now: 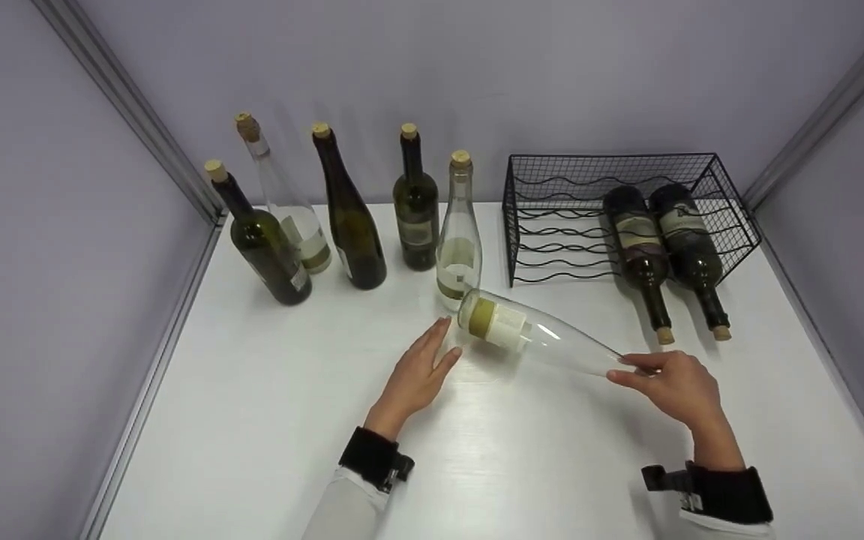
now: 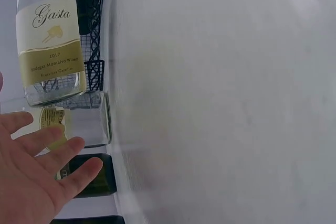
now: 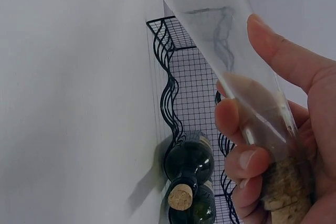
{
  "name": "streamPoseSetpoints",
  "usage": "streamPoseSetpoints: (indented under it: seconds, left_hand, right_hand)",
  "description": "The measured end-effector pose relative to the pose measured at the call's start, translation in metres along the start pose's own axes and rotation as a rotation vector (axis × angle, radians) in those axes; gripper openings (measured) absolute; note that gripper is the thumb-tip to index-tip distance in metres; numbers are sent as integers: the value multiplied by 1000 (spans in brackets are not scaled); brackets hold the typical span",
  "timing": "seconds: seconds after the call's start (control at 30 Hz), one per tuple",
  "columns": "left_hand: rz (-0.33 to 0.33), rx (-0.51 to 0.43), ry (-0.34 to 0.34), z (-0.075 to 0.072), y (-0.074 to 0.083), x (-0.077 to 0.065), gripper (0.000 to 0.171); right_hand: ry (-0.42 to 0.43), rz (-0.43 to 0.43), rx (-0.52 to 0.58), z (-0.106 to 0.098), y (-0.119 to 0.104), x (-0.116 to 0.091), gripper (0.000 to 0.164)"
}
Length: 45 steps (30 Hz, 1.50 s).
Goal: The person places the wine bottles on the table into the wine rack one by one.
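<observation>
My right hand [image 1: 676, 386] grips a clear glass wine bottle [image 1: 507, 324] by its neck, fingers curled round the glass just above the cork [image 3: 287, 190]. The bottle lies tilted over the white table, base toward the left and neck toward the right. Its cream and gold label [image 2: 51, 43] faces the left wrist camera. My left hand [image 1: 415, 375] is beside the base with fingers extended, holding nothing. Right behind that base stands another clear corked bottle [image 1: 459, 251], which the held bottle partly overlaps in the head view.
A black wire rack [image 1: 612, 156] stands at the back right, with two dark bottles [image 1: 638, 236] [image 1: 691, 232] lying in it, corks toward me. Along the back left stand dark bottles [image 1: 271, 255] [image 1: 357, 236] [image 1: 417, 217] and a clear bottle [image 1: 310, 244]. Walls enclose the table.
</observation>
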<state>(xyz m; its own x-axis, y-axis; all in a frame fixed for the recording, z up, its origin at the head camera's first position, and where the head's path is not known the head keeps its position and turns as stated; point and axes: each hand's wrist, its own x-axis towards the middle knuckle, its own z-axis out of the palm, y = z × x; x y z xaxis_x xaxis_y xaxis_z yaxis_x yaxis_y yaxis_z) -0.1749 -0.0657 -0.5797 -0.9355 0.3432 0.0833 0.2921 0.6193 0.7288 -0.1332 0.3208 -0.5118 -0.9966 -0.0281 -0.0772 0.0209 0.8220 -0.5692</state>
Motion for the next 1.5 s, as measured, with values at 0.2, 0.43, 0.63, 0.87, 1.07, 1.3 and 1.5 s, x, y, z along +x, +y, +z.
streamPoseSetpoints:
  seconds: [0.2, 0.43, 0.63, 0.87, 1.07, 1.3, 1.5]
  left_hand:
    - [25, 31, -3, 2, 2, 1, 68]
    - [30, 28, -27, 7, 7, 5, 69]
    - [55, 38, -33, 14, 15, 10, 67]
    - [72, 33, -49, 20, 21, 12, 65]
    - [75, 38, -55, 21, 24, 13, 65]
    - [68, 45, -68, 23, 24, 12, 65]
    - [62, 47, -74, 25, 23, 12, 65]
  right_hand:
    - [28, 64, 5, -5, 6, -3, 63]
    - [46, 141, -4, -8, 12, -6, 70]
    - [43, 201, 8, -11, 18, -8, 74]
    - [88, 238, 34, -15, 25, -11, 74]
    - [133, 273, 43, -13, 28, -12, 74]
    - [153, 335, 57, -11, 29, -10, 77]
    - [165, 375, 81, -8, 28, -8, 80]
